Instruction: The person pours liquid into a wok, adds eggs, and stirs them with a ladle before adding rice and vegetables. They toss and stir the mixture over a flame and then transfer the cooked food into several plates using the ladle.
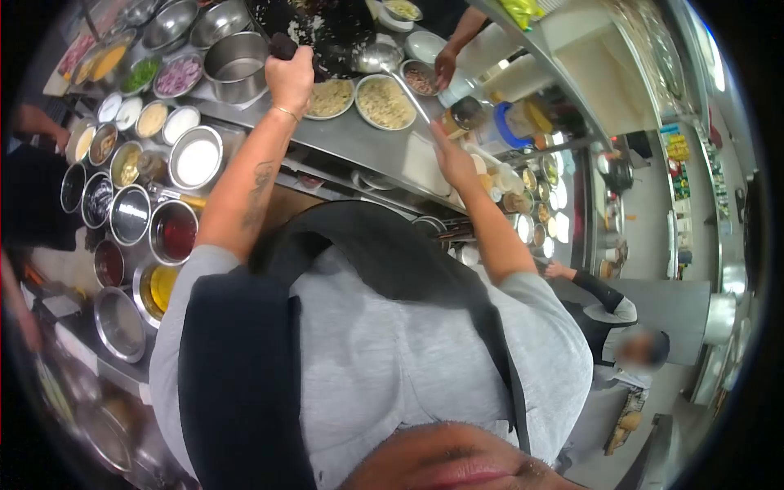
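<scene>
My left hand (291, 79) is closed around the dark handle (282, 46) of a black wok (347, 20), which has bits of pale food, perhaps rice, inside. In my right hand (457, 162) is the long metal handle of a ladle (378, 57). The ladle's bowl is at the wok's right edge, above the plates. Below the wok stand two plates of pale yellowish food, one plate (330, 99) near my left wrist and another plate (385, 103) beside the ladle handle. A steel pot (235, 67) stands just left of my left hand.
Steel bowls of sauces, such as a red one (173, 232), crowd the left counter. Chopped onion (179, 75) and greens (142, 75) sit behind. Jars and a blue-rimmed tub (508, 126) stand right. Another person's hand (446, 67) is near a meat bowl (420, 77); a co-worker (608, 318) stands right.
</scene>
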`<action>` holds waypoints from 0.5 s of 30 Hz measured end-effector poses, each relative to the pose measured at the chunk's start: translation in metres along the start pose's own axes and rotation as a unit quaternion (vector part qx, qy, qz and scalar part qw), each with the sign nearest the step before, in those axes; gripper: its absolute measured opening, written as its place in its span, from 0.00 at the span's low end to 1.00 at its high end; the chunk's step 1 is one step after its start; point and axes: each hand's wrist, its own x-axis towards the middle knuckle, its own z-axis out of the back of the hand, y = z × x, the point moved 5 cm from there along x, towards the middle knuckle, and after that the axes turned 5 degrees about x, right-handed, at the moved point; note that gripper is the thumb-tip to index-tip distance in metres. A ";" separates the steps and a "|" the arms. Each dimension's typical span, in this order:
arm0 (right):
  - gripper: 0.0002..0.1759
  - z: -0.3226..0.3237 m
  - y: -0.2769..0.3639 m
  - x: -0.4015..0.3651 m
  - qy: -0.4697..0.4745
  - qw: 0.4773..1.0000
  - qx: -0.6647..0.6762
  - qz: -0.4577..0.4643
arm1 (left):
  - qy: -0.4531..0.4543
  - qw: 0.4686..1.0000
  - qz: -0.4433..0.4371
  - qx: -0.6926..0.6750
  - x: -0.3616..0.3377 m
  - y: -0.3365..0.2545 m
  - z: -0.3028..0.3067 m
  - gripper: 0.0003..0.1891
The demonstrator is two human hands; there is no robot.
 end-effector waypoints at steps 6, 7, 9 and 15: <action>0.33 0.061 -0.041 -0.021 0.217 0.962 0.001 -0.169 | -0.008 0.998 -0.053 0.042 -0.019 0.019 -0.014 0.06; 0.33 0.052 -0.045 -0.015 0.214 0.961 0.011 -0.173 | 0.040 0.999 0.022 -0.005 -0.033 0.016 -0.009 0.06; 0.33 0.036 -0.021 0.032 0.136 0.975 0.140 -0.106 | 0.077 0.993 0.086 -0.021 -0.050 0.001 0.005 0.06; 0.34 -0.013 0.049 0.134 0.117 0.927 0.311 -0.173 | 0.093 0.981 0.167 -0.041 -0.100 -0.025 0.009 0.07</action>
